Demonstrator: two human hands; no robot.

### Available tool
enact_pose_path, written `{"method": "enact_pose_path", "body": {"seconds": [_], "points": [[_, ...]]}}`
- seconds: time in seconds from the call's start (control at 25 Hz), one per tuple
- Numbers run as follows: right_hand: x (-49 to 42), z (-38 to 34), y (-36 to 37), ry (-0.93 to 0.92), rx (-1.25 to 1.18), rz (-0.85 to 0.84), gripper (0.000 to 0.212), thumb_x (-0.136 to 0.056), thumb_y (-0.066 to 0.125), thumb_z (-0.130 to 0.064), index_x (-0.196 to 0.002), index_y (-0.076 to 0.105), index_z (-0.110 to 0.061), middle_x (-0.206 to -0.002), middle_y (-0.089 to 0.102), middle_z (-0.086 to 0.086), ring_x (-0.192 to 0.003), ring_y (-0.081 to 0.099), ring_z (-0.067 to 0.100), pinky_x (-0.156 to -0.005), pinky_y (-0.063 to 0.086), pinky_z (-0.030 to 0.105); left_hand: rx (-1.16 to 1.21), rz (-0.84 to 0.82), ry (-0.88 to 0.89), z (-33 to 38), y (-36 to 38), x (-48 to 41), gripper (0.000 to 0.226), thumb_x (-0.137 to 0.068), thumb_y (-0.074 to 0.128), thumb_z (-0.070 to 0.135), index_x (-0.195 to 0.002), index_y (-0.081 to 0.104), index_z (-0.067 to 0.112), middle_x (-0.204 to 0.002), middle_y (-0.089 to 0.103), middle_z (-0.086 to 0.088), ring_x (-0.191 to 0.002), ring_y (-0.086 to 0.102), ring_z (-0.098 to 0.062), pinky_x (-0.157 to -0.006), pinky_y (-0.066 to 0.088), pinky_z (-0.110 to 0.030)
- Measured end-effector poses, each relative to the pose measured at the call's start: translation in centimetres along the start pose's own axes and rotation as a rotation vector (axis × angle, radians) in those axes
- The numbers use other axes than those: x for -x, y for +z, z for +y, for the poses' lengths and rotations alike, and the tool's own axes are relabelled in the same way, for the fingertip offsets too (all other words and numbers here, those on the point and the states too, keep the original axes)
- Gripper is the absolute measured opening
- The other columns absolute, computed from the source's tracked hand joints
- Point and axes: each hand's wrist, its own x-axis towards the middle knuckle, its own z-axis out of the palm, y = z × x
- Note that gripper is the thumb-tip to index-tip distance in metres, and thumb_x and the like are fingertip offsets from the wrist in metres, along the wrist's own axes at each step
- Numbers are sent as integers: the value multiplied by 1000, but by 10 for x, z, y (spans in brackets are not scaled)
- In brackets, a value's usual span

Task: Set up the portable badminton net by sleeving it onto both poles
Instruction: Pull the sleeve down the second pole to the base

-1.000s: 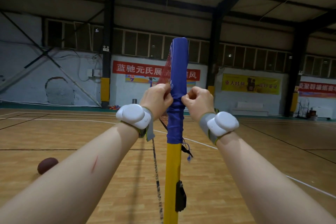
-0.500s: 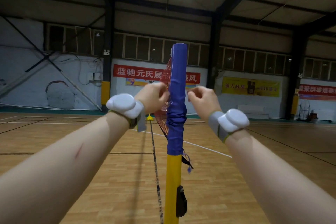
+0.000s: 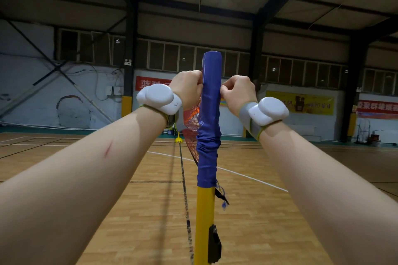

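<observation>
A yellow pole (image 3: 204, 221) stands upright straight in front of me. The net's blue sleeve (image 3: 210, 114) covers its upper part and is bunched near its lower end. My left hand (image 3: 188, 89) pinches the sleeve's left edge high up. My right hand (image 3: 237, 92) pinches the right edge at the same height. The red net mesh (image 3: 191, 127) hangs behind the sleeve and runs away toward a far yellow pole base (image 3: 178, 140). A black clip (image 3: 214, 245) sits low on the near pole.
Wooden court floor (image 3: 150, 211) with white lines spreads all around. A black cord (image 3: 185, 189) runs along the floor toward the far base. Hall walls with banners (image 3: 301, 102) stand at the back, and a ball cart (image 3: 374, 135) is at the far right.
Both hands have let go lower on the sleeve and taken hold higher up. The view has tilted up, and the ball on the floor at left has left the frame.
</observation>
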Motion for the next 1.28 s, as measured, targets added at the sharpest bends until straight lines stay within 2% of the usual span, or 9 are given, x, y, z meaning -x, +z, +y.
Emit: {"method": "enact_pose_path", "body": {"seconds": [0.08, 0.28, 0.48, 0.72, 0.84, 1.0, 1.12, 1.2, 1.28], "points": [[0, 0, 1, -10, 21, 4, 13, -88, 54, -14, -91, 62, -4, -90, 64, 11, -85, 60, 22, -80, 51, 35, -53, 4, 70, 1, -1, 0, 17, -93, 44, 12, -97, 58, 3, -95, 62, -14, -87, 59, -25, -77, 46, -32], [5, 1, -1, -62, 21, -22, 12, -85, 56, -14, -88, 59, -2, -80, 56, 6, -80, 56, 23, -75, 49, 37, -51, 68, 129, -5, 2, 5, 9, -86, 50, 10, -77, 50, 8, -76, 48, -6, -70, 44, -19, -58, 30, -20], [29, 16, 6, -58, 24, -90, 7, -84, 55, -12, -79, 55, -7, -75, 54, 5, -74, 51, 20, -67, 42, 30, -43, 9, 141, -14, 18, 26, 10, -85, 52, 9, -83, 58, 0, -76, 49, -7, -71, 45, -20, -66, 32, -26], [63, 34, 15, -4, -17, -170, 8, -83, 55, -10, -76, 52, -8, -69, 50, 3, -71, 48, 20, -66, 37, 27, -28, -72, 122, -21, 38, 60, 8, -82, 53, 6, -79, 58, 0, -74, 49, -6, -69, 44, -21, -59, 28, -22], [79, 41, 18, 1, -10, -202, 10, -83, 55, -10, -75, 50, -8, -70, 51, 5, -71, 48, 20, -66, 40, 30, -16, -105, 115, -21, 45, 75, 7, -81, 53, 6, -77, 58, 2, -73, 49, -5, -67, 43, -21, -53, 27, -18], [81, 43, 15, 35, -13, -269, 8, -84, 53, -11, -80, 54, -5, -71, 52, 4, -72, 49, 19, -65, 41, 28, 51, -188, 60, -23, 44, 79, 9, -85, 52, 9, -83, 59, 5, -77, 53, -2, -70, 49, -19, -59, 34, -18], [61, 38, 10, 68, -66, -244, 14, -87, 51, -13, -93, 60, -5, -79, 57, 2, -78, 53, 17, -66, 42, 24, 154, -75, -4, -21, 34, 60, 14, -90, 49, 13, -90, 61, 5, -84, 59, -6, -77, 54, -21, -68, 44, -22], [42, 32, 10, 96, -209, -154, 20, -90, 49, -12, -105, 62, -5, -95, 65, 7, -87, 57, 16, -78, 47, 27, 206, 37, -41, -17, 26, 41, 23, -93, 47, 15, -103, 62, 2, -93, 62, -8, -80, 55, -19, -77, 47, -28], [25, 26, 13, 78, -280, -89, 23, -91, 49, -9, -107, 64, -3, -103, 68, 12, -93, 62, 19, -91, 50, 33, 204, 57, -36, -12, 19, 24, 25, -94, 48, 17, -107, 63, 1, -95, 66, -11, -76, 55, -18, -80, 50, -30]]}}
